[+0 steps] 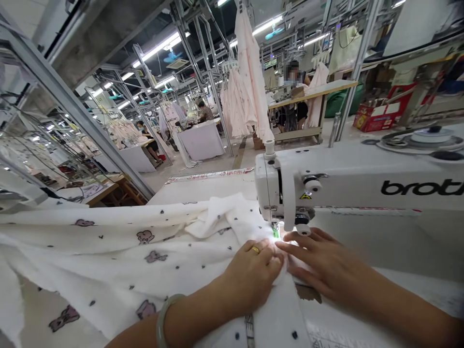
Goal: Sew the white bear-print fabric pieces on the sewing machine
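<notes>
White fabric with printed mauve animal figures and dark dots point(119, 270) spreads over the left of the sewing table and runs under the needle of a white sewing machine point(344, 174). My left hand point(250, 275), with a ring and a bangle at the wrist, is closed on the fabric just in front of the lit presser foot point(276, 231). My right hand point(322, 261) lies to the right of the foot, fingers stretched out and apart, the fingertips at the fabric's edge. Its fingertips partly cover the stitching spot.
The machine's arm extends to the right above my right hand. Behind the table hang pale pink garments point(246, 92). A person point(293, 92) sits at a wooden table point(311, 94), and a red box point(377, 116) stands on the floor. A slanted metal post point(79, 111) rises at the left.
</notes>
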A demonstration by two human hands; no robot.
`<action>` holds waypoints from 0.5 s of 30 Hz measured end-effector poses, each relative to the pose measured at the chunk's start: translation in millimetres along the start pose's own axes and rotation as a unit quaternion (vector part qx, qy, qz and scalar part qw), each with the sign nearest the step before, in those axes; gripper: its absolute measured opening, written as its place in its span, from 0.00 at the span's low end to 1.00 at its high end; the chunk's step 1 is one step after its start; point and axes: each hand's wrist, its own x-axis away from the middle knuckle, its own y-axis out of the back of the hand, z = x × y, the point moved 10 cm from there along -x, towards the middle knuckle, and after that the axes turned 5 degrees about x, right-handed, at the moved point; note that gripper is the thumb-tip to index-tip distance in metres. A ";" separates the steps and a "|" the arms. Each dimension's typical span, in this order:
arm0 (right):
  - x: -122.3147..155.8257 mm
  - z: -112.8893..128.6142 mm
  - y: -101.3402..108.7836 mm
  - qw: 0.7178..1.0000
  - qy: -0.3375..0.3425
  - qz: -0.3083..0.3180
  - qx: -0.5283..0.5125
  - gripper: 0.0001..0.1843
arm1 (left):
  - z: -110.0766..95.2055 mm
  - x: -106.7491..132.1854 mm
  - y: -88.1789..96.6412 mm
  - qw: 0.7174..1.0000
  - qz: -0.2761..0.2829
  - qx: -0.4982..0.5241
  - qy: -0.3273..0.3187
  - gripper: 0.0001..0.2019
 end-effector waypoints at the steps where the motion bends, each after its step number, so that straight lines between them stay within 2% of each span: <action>1: -0.5 -2.5 -2.8 1.000 -0.008 0.007 0.009 0.12 | 0.4 0.5 -1.2 1.000 0.000 0.001 -0.001 0.20; 4: -0.5 -4.3 -8.9 1.000 -0.006 0.014 0.015 0.12 | 5.1 -2.4 -5.2 1.000 0.015 0.009 0.002 0.20; 8: 3.6 -12.3 -12.3 0.997 -0.008 -0.009 0.070 0.14 | 19.7 -15.9 -9.3 0.999 0.045 0.025 0.009 0.20; 12: 8.3 -23.0 -20.3 0.995 -0.018 0.005 0.100 0.17 | 34.9 -28.6 -13.1 0.997 0.074 0.028 0.025 0.14; 15: 8.4 -27.7 -22.6 0.994 -0.020 0.006 0.103 0.16 | 38.3 -32.6 -12.3 0.996 0.083 0.027 0.033 0.13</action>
